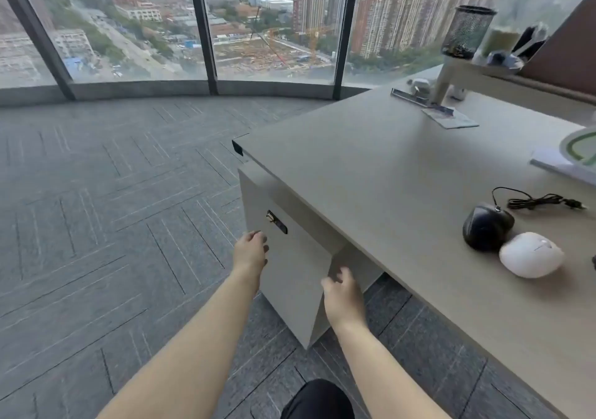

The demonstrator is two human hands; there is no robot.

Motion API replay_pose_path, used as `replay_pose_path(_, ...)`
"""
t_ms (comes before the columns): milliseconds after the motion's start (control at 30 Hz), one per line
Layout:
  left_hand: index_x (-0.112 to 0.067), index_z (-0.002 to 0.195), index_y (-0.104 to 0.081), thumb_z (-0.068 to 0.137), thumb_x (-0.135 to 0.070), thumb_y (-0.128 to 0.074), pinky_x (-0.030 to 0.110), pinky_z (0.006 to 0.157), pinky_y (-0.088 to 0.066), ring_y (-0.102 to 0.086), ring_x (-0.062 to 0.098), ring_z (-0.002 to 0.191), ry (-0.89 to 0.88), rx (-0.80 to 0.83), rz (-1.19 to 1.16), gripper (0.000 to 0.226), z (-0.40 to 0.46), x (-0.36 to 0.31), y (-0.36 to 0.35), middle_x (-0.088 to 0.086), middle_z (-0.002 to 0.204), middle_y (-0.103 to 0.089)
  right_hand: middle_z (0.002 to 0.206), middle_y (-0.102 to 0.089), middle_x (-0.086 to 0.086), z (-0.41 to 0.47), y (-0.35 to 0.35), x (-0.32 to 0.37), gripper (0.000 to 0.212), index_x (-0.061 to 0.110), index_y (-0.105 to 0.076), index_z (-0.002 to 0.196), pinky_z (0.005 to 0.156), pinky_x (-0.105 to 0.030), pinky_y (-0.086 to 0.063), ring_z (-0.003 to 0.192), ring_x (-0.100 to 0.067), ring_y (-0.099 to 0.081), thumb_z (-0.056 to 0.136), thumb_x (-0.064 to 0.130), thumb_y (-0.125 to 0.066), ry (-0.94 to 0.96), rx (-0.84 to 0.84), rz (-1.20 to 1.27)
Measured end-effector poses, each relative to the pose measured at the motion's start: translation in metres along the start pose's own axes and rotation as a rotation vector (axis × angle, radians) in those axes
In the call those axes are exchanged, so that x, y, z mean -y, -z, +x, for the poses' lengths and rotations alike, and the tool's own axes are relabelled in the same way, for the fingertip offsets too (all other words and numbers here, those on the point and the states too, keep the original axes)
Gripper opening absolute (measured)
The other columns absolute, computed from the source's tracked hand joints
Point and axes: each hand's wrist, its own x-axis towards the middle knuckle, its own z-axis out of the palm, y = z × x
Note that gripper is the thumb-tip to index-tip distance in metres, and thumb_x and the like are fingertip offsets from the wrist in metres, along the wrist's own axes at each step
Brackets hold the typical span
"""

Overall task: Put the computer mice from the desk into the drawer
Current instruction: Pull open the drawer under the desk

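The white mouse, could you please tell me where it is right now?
The white mouse lies on the desk at the right of the head view, touching the black mouse just behind it.

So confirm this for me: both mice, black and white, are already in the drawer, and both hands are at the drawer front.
Wrong: the head view shows the black mouse and white mouse on the desk. Left hand and right hand are at the drawer front.

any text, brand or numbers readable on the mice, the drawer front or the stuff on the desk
No text can be read.
black mouse: no marking visible.
white mouse: faint grey mark on top, too blurred to read.
drawer: only a lock, no label.
leaflet on the desk: print too small and blurred.
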Motion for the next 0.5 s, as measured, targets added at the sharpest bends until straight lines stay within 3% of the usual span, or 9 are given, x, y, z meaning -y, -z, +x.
replay_pose_path(67,-0.008,0.117,-0.055,0.096,-0.021,-0.044,0.043,0.091,-0.050,-0.061,0.025,0.105,0.159,-0.003,-0.158,0.027,0.020,-0.001,-0.009,0.009,0.120,-0.059,0.133,-0.062,-0.005,0.011,-0.002,-0.002,0.050,0.020,-0.051,0.134,0.099,-0.044,-0.050,0.117,-0.022,-0.060,0.084,0.022,-0.049,0.018,-0.014,0.064)
replay_pose_path(133,-0.006,0.127,-0.051,0.097,-0.025,-0.044,0.042,0.086,-0.051,-0.061,0.028,0.107,0.245,0.009,-0.258,0.036,0.039,-0.004,-0.017,0.011,0.124,-0.057,0.123,-0.068,-0.001,0.018,-0.003,-0.005,0.048,0.023,-0.057,0.128,0.093,-0.043,-0.054,0.110,-0.018,-0.064,0.080,0.021,-0.049,-0.002,-0.027,0.107)
replay_pose_path(200,-0.007,0.130,-0.051,0.097,-0.027,-0.045,0.041,0.085,-0.050,-0.061,0.028,0.108,0.261,0.026,-0.271,0.039,0.056,-0.007,-0.027,0.012,0.128,-0.057,0.121,-0.069,-0.001,0.019,-0.006,-0.008,0.045,0.019,-0.057,0.129,0.089,-0.036,-0.054,0.110,-0.017,-0.064,0.085,0.014,-0.049,-0.007,-0.044,0.128)
replay_pose_path(367,-0.002,0.122,-0.056,0.096,-0.020,-0.048,0.040,0.079,-0.049,-0.061,0.027,0.090,0.209,-0.043,-0.207,0.033,0.080,-0.008,-0.044,0.013,0.106,-0.061,0.130,-0.062,-0.004,0.024,-0.011,-0.017,0.048,0.014,-0.051,0.137,0.097,-0.035,-0.049,0.118,-0.015,-0.058,0.090,0.004,-0.047,0.017,-0.096,0.142)
replay_pose_path(500,-0.001,0.117,-0.056,0.094,-0.014,-0.053,0.042,0.076,-0.051,-0.058,0.027,0.096,0.210,-0.079,-0.203,0.026,0.095,0.000,-0.045,0.015,0.097,-0.060,0.132,-0.061,-0.004,0.024,-0.010,-0.019,0.049,0.011,-0.051,0.137,0.080,-0.015,-0.046,0.115,-0.012,-0.057,0.090,-0.002,-0.042,0.041,-0.100,0.138)
